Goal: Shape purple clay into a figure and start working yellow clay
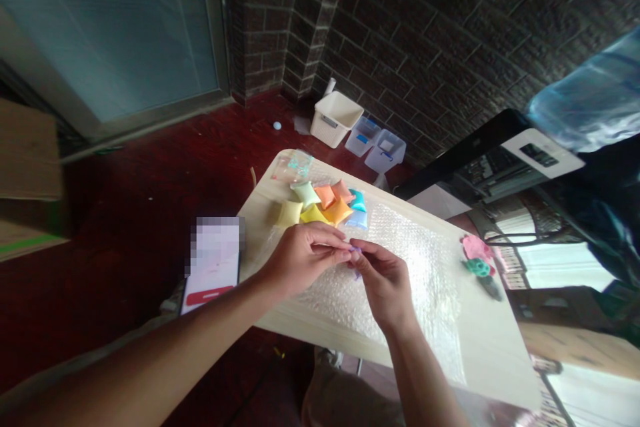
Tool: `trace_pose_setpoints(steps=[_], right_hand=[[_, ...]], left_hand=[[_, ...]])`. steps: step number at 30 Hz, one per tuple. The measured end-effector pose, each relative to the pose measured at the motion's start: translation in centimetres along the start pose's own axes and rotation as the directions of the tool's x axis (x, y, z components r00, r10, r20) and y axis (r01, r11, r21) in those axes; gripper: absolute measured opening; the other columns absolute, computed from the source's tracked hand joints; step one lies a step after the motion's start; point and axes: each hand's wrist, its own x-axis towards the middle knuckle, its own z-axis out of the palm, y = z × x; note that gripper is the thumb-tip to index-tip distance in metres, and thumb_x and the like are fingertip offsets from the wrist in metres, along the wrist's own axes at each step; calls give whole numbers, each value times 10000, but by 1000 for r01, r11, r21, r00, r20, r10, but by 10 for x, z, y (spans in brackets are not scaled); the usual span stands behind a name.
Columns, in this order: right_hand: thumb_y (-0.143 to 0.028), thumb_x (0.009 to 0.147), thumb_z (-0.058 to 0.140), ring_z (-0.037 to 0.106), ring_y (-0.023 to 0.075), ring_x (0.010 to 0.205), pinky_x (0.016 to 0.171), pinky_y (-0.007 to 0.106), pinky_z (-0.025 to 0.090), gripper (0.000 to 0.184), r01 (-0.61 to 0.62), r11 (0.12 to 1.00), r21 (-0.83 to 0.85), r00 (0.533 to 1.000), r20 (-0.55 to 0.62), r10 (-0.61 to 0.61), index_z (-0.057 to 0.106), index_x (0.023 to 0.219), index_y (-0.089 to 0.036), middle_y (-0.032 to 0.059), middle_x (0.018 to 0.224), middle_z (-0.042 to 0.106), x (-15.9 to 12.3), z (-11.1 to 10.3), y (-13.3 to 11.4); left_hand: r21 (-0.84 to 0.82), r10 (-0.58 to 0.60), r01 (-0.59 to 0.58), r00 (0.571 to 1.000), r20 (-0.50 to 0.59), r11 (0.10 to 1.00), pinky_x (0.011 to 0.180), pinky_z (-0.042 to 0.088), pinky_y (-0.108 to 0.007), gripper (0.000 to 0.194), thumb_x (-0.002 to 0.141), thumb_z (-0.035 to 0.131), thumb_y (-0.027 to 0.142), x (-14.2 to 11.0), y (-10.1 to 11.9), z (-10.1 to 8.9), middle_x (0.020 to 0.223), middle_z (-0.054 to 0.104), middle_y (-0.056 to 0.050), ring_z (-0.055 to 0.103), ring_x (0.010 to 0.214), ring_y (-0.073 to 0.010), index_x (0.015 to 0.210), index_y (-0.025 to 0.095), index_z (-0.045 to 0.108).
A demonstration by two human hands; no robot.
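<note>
My left hand [305,259] and my right hand [389,283] meet above the table, fingertips pinched together. Between them is a small purple piece [357,274], mostly covered by the fingers; its exact kind cannot be made out. Just beyond the hands lie several pillow-shaped packets, among them an orange packet [340,211], a pale green packet [305,193], a pale yellow packet [289,213] and a light blue packet [357,219]. Beneath the hands a sheet of bubble wrap [420,260] covers the middle of the table.
The pale wooden table [495,360] carries pink [477,247], green [479,267] and dark grey [492,288] lumps at its right side. A clear plastic bag [293,165] lies at the far corner. On the floor behind stand a white basket [337,119] and two clear bins.
</note>
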Motion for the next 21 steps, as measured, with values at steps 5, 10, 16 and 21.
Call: trace_pose_setpoints(steps=[5, 10, 16, 21], right_hand=[[-277, 813, 918, 724, 202, 865, 815, 371, 591, 184, 79, 996, -50, 996, -28, -80, 854, 985, -293, 28, 965, 815, 1, -2, -2], [-281, 824, 905, 725, 215, 895, 823, 380, 598, 174, 127, 988, -90, 991, -42, -131, 848, 989, -279, 38, 970, 802, -1, -1, -5], [-305, 837, 892, 740, 218, 935, 804, 366, 615, 304, 118, 986, -119, 993, 35, -115, 830, 1133, -289, 57, 1053, 797, -2, -2, -7], [-292, 849, 879, 730, 205, 865, 776, 358, 605, 180, 160, 973, -169, 987, 15, -160, 857, 1028, -284, 45, 970, 806, -1, -1, -7]], left_hand=[[-153, -137, 143, 989, 49, 978, 942, 654, -389, 423, 795, 907, 296, 2, -6, -1, 1155, 825, -136, 802, 1026, -256, 1175, 141, 803], [-73, -101, 107, 992, 79, 992, 969, 647, -399, 336, 831, 875, 275, 1, -4, -1, 1158, 829, -124, 798, 1052, -260, 1142, 159, 824], [22, -36, 35, 998, 42, 999, 984, 637, -444, 194, 857, 824, 229, 2, -4, -6, 1076, 845, -97, 803, 1010, -261, 1043, 182, 846], [-127, -116, 117, 993, 16, 985, 958, 641, -405, 326, 803, 877, 223, 3, -6, -1, 1053, 844, -98, 805, 989, -244, 1116, 161, 814]])
